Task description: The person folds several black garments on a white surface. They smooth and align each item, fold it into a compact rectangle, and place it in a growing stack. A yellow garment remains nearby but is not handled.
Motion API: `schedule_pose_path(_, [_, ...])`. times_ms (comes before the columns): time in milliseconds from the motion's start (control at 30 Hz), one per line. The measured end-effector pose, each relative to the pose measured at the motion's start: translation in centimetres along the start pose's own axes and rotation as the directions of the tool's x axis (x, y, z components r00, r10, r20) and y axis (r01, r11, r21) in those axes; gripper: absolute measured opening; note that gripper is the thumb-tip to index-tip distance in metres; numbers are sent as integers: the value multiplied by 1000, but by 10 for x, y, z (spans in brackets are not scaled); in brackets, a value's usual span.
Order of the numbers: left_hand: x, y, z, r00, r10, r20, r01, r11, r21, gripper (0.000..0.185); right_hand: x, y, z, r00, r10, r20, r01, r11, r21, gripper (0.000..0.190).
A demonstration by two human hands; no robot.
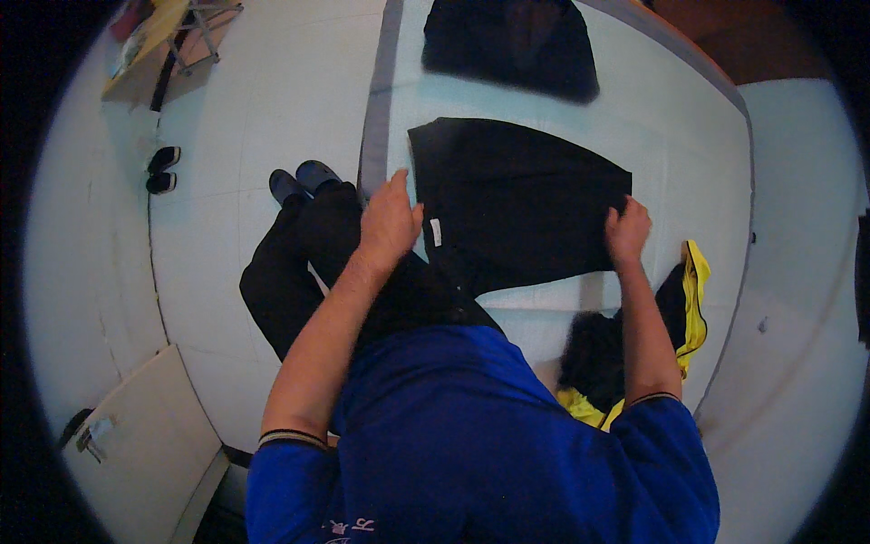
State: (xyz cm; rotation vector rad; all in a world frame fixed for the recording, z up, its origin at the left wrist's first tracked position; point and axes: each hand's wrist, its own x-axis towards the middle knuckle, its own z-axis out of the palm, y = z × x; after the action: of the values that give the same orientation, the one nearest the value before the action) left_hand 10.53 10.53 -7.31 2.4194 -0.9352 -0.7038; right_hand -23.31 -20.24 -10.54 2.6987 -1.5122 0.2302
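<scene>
A black garment [523,204], perhaps shorts or folded trousers, lies flat on the pale bed surface [686,149] before me. It has a small white label [436,232] near its left edge. Beside that edge is my left hand [391,217], thumb and fingers apart, with nothing in it; the thumb tip comes close to the cloth. At the garment's right edge, my right hand [629,231] touches the cloth with thumb and fingers. Whether it pinches the hem cannot be made out. The garment's lower left corner reaches my lap.
Another dark piece of cloth [510,47] lies farther up the bed. A black and yellow garment [693,306] is crumpled by my right forearm. Walls bound the right side; on the floor at left are dark shoes [163,170] and a folding-legged table [146,47].
</scene>
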Motion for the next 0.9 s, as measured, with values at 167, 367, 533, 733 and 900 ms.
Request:
schedule_pose_path(167, [20, 37, 9, 988, 147, -37, -145, 988, 49, 51, -38, -131, -24, 954, -265, 143, 185, 890, 416, 36])
schedule_pose_path(367, [34, 14, 39, 974, 218, 56, -223, 967, 126, 30, -110, -199, -27, 775, -304, 554, -85, 818, 569, 39])
schedule_pose_path(533, [44, 11, 41, 975, 222, -11, -219, 970, 105, 13, -133, -215, -13, 677, -448, 584, 35, 812, 582, 38])
schedule_pose_path(733, [52, -5, 42, 988, 142, -53, -130, 975, 180, 12, -140, -227, -13, 568, -551, 611, 112, 788, 606, 44])
schedule_pose_path(900, [39, 7, 31, 965, 228, -131, -205, 964, 169, 11, -133, -225, -38, 516, -590, 621, 134, 772, 621, 48])
